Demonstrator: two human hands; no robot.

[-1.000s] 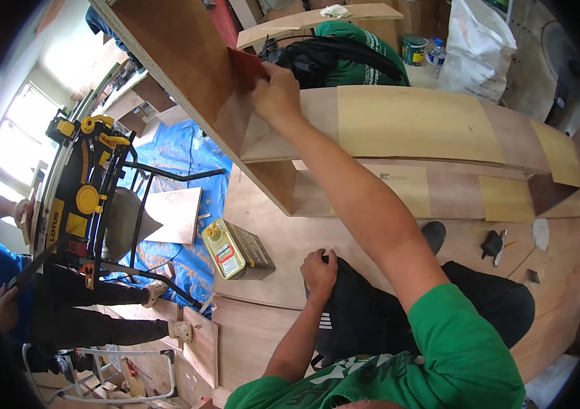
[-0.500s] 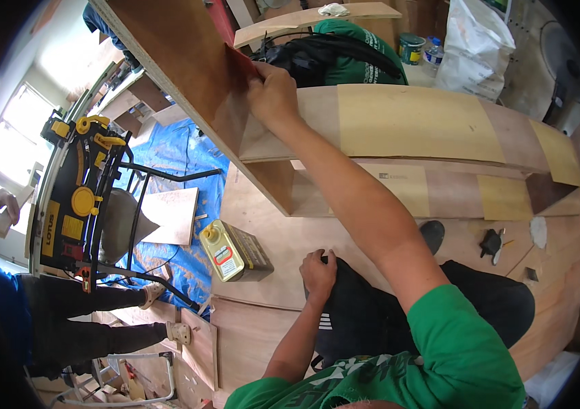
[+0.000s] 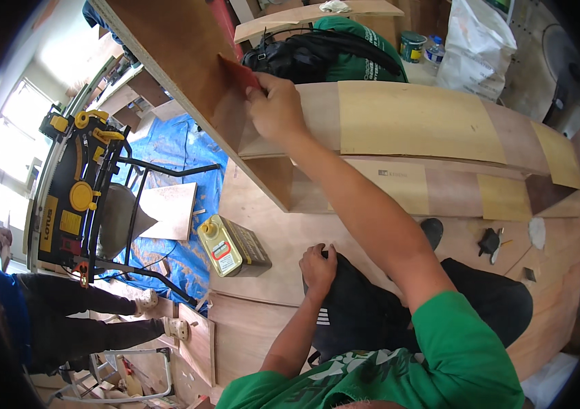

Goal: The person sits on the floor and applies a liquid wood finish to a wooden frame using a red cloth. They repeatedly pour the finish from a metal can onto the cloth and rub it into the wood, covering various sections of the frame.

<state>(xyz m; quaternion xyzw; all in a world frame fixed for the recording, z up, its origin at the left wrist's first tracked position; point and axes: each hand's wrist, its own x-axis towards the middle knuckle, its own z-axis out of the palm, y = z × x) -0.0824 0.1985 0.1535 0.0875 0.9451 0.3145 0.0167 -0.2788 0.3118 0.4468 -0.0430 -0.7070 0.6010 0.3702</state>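
Observation:
My right hand (image 3: 276, 109) is closed on a thin red flat piece, like a spreader (image 3: 238, 72). Its edge meets the brown inner face of an upright wooden panel (image 3: 174, 61), where a darker patch shows. That panel forms the end of a long wooden cabinet frame (image 3: 419, 126) with yellow and pinkish strips along it. On my dark-trousered knee (image 3: 365, 300) rests my left hand (image 3: 318, 267), holding nothing, its fingers loosely bent and apart. A square metal can (image 3: 232, 247) with a yellow cap stands on the plywood to the left of that hand.
A black and yellow saw stand (image 3: 75, 198) is at left over a blue tarp (image 3: 167, 157). Another person's legs (image 3: 92, 307) are beside it. Behind the frame lie a black bag (image 3: 290, 61), a paint tin (image 3: 411, 48) and a white sack (image 3: 477, 48). Small tools (image 3: 489, 242) lie at right.
My right hand has shifted slightly downward and right, and the red piece now shows more of its face. The other person's hand at left has lowered. My left hand stays on the knee.

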